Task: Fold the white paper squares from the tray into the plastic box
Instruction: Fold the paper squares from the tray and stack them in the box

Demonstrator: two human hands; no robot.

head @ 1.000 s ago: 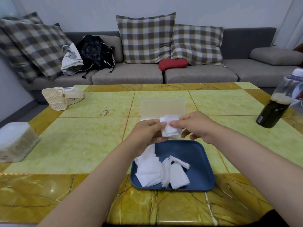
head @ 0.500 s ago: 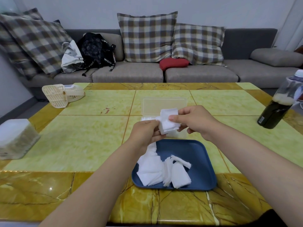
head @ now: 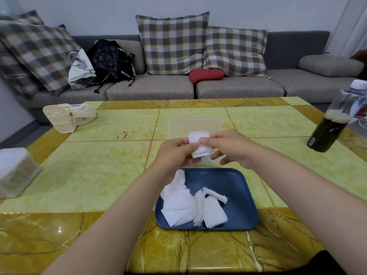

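Observation:
A small folded white paper square (head: 199, 143) is held in the air above the table between both hands. My left hand (head: 175, 153) pinches its left edge and my right hand (head: 228, 147) pinches its right side. Just behind them the clear plastic box (head: 193, 127) stands with its lid up; its base is mostly hidden by my hands. The blue tray (head: 234, 197) lies nearer to me, with several loose white paper squares (head: 190, 205) piled in its left half.
A dark bottle (head: 329, 132) stands at the table's right edge. A cream plastic fan (head: 63, 118) lies at the far left, and a white box (head: 14, 173) sits at the left edge. Beyond the table is a grey sofa with checked cushions and bags.
Both hands have lifted the paper square a little and drawn closer to it; the square now looks more compactly folded. The tray and the box have not moved.

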